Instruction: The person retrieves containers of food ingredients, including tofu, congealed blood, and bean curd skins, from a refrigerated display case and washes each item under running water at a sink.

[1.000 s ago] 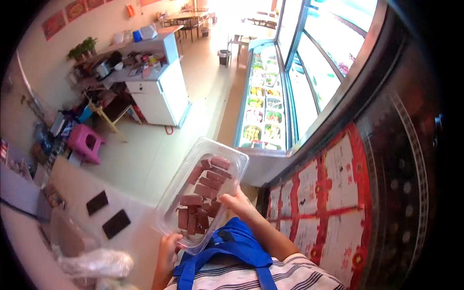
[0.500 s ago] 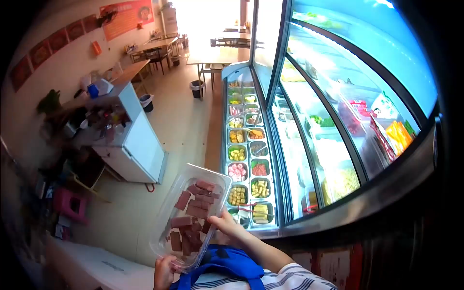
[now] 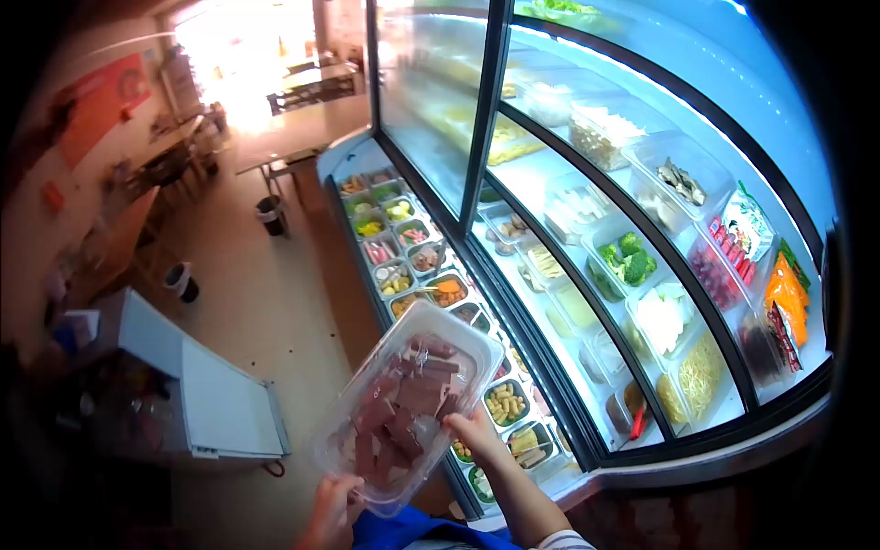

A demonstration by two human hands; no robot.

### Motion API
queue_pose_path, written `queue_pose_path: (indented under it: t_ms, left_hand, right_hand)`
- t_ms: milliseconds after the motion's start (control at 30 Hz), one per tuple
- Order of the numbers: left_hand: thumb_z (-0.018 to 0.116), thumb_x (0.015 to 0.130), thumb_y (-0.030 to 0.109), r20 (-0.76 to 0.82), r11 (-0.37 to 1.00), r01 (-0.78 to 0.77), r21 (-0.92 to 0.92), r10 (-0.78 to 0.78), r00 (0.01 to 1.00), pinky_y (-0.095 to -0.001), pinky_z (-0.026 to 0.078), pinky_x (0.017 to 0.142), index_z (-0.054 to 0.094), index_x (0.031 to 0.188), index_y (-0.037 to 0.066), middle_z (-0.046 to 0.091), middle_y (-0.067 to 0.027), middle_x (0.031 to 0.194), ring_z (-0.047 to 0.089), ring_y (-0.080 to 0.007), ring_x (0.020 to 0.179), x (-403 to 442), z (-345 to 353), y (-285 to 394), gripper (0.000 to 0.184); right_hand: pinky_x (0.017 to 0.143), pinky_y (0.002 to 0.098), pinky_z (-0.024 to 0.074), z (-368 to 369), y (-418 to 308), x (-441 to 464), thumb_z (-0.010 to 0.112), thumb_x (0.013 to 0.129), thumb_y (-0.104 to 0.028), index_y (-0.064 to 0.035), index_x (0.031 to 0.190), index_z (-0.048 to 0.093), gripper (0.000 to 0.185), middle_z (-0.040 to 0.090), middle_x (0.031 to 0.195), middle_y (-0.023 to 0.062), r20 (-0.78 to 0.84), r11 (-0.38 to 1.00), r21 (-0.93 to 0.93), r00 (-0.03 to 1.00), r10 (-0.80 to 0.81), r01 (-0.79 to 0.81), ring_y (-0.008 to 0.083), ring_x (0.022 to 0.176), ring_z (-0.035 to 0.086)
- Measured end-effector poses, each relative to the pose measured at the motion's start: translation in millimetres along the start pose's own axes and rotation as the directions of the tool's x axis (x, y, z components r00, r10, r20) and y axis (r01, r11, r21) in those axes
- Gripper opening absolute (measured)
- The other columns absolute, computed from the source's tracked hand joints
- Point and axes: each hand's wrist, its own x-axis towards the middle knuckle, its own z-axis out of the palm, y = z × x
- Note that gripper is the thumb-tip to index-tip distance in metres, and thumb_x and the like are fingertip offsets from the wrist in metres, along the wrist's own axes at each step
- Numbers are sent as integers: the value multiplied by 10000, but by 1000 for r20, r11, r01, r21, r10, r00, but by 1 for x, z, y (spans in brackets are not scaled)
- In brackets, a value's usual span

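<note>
Both my hands hold a clear plastic container (image 3: 477, 344) out in front of me, tilted toward me. Dark reddish-brown blocks of food (image 3: 396, 431), which look like blood curd, lie loose inside it. My left hand (image 3: 337, 502) is closed on the near left corner of the rim. On the right side wall, my right hand (image 3: 472, 431) grips with its thumb over the edge; its other fingers are hidden underneath. Past the container runs a row of metal pans (image 3: 401, 275) with cut foods, partly covered by it.
To the right stands a lit glass display case (image 3: 587, 302) with tubs of broccoli (image 3: 627, 260), noodles (image 3: 701, 376) and other foods. A white cabinet (image 3: 220, 394) is at lower left. Bins (image 3: 270, 215) and tables (image 3: 307, 124) stand farther back along the floor.
My view has swung to the right, bringing more of the display case into sight. The container has moved right and nearer the pans, still in both hands.
</note>
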Motion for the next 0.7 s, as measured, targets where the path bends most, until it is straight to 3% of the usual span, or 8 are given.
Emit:
queue_pose_path:
  t_ms: [100,200,300,367,433,500,633,700]
  left_hand:
    - [577,681,45,72,998,14,61,-19,997,-282,464,460,532,737,5,538,-70,619,527,-153,491,42,10,64,82]
    - [572,679,45,172,999,8,43,-15,985,-282,468,459,530,764,3,537,-67,634,526,-149,497,83,20,105,104]
    - [563,680,43,279,999,-21,36,10,960,-281,469,452,522,813,8,536,-61,643,523,-148,493,118,45,144,144]
    - [559,681,41,333,998,-37,56,16,943,-280,469,453,516,840,12,536,-58,648,522,-147,493,139,63,167,167]
    - [549,686,42,434,985,-69,161,-8,901,-271,460,459,509,867,18,538,-51,668,526,-137,500,160,84,189,187]
    - [545,687,79,433,983,-71,169,-9,901,-240,431,467,536,755,28,528,-39,575,519,-133,483,168,113,208,86]
    - [559,689,95,492,967,-45,252,-88,866,-237,411,481,541,786,66,548,-22,642,520,-117,507,201,154,230,103]
    - [566,692,104,508,970,-73,233,-58,859,-237,406,481,537,802,73,547,-14,641,520,-112,515,215,190,245,118]
  right_hand:
    - [638,234,422,23,-18,32,531,703,-45,-8,1130,407,446,543,869,44,-117,996,87,993,-13,23,113,747,514]
    - [745,270,413,39,-51,60,578,734,-101,-7,1217,310,561,483,1069,97,-139,994,104,990,32,-18,156,905,491]
    - [804,294,401,56,-66,83,611,756,-181,-16,1264,239,651,463,1116,116,-185,989,49,974,-130,141,189,966,483]
    - [884,321,358,54,-53,102,620,761,-222,-28,1298,171,726,422,1180,140,-246,929,-183,900,-359,321,227,1061,440]
    - [937,339,312,58,-81,106,625,750,-200,-36,1310,150,752,383,1221,162,-301,941,-167,894,-332,293,253,1131,385]
    - [927,339,322,52,-92,124,633,736,-191,-33,1307,154,762,384,1217,168,-292,900,-13,859,-421,437,252,1124,390]
    - [913,340,350,21,-115,163,636,719,-135,-32,1296,192,735,390,1198,157,-356,871,-133,797,-488,473,240,1098,411]
    - [879,339,385,9,-132,182,643,711,-147,-25,1299,200,746,356,1226,154,-388,846,-71,767,-512,529,234,1090,417]
